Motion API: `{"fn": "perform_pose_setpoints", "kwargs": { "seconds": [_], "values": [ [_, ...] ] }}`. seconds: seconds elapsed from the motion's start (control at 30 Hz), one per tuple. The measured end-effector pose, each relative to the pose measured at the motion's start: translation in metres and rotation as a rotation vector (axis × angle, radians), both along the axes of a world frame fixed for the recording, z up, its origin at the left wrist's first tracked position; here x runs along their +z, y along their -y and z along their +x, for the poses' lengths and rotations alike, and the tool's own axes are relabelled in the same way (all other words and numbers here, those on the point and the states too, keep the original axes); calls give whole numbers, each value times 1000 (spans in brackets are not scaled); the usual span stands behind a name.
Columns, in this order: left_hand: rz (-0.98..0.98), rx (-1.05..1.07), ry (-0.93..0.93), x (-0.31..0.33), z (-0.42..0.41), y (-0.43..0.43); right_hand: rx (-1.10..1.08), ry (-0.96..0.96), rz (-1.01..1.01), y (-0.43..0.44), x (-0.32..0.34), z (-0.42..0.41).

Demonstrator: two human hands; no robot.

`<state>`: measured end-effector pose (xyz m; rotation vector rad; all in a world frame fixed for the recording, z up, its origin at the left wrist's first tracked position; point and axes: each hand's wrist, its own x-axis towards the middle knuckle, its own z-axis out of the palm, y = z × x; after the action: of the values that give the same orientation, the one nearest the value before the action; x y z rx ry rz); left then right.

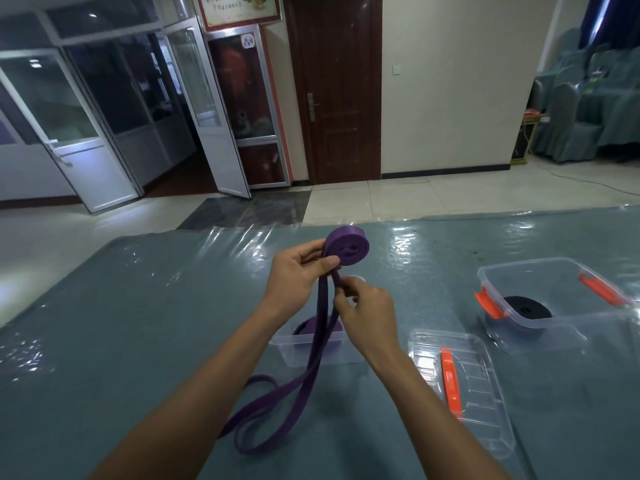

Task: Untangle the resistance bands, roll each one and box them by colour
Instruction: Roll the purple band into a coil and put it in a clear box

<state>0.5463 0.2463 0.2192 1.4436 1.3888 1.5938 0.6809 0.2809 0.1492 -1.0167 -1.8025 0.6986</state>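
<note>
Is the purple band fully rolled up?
No, the left hand holds only a partial roll of the purple band, and a long loop of it trails down onto the table.

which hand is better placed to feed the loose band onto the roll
The right hand: it pinches the purple band just below the roll, which the left hand grips.

**Dim room, glare on the plastic cover (pixel 433 244)**

The room is dim and cool-toned. Daylight enters through the glass doors (pixel 69 109) far left of the fingers (pixel 327 263), brightening the floor (pixel 52 237) there. White glare streaks the plastic cover beyond and right of the fingers. The purple band (pixel 346 245) at the fingers looks slightly soft. A faint shadow lies beside the clear box (pixel 519 268) to their right. Straight lines bow toward the frame edges.
</note>
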Motion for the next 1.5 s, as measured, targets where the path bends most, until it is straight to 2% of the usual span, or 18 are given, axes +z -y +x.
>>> {"fn": "perform_pose_setpoints", "kwargs": {
  "seconds": [0.1, 0.2, 0.27, 0.5, 0.63, 0.8, 0.9, 1.0, 1.1, 1.23, 1.37, 1.5],
  "values": [
    [0, -15, 23, 0, 6, -1, 53, -129, -90, 6, -5, -8],
    [-5, -11, 71, 1, 6, -3, 241, -283, -279, 13, -13, -17],
    [-12, -14, 108, 3, 3, -4, 297, -291, -337, 17, -18, -22],
    [-17, 29, 125, 17, -12, -5, 273, -140, -437, 21, -48, -36],
    [-28, 124, 142, 22, -30, -1, 220, 62, -412, 14, -76, -16],
    [0, 262, 112, 25, -59, 5, 131, 396, -248, -14, -74, 16],
    [34, 326, 106, 30, -80, 9, 66, 387, -201, -34, -48, 29],
    [78, 361, 98, 30, -90, 12, 17, 200, -112, -47, -7, 32],
    [85, 343, -6, 26, -87, 15, 102, 101, -85, -46, 17, 24],
    [83, 330, -38, 19, -82, 19, 193, 188, -160, -35, -5, 15],
    [6, 284, -38, 8, -75, 23, 365, 447, -291, -19, -46, 16],
    [-103, 197, -78, -12, -67, 26, 452, 452, -365, -5, -60, 17]
  ]
}}
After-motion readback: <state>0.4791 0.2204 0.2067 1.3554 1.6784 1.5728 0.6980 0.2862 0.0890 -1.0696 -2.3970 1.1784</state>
